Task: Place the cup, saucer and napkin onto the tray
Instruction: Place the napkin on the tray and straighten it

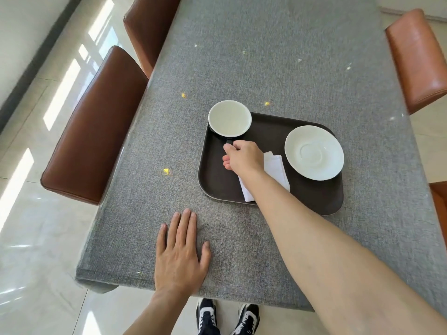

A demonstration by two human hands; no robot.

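Two grips ours, right hand (244,157) pinching cup (229,118) handle at tray (312,201) far-left edge, saucer (314,152) right, napkin (275,170) between, left hand (180,257) spread flat on near counter (278,56), chairs (94,131) flanking.

Bright daylight flooding scene from left; window patches glaring on glossy floor tiles (36,238). Soft shadows lying beside left hand (180,257) and under tray (278,197). Wide-angle lens bending table (266,56) edges and chairs (94,131) outward. Focus staying sharp centrally, softening slightly toward far corners.
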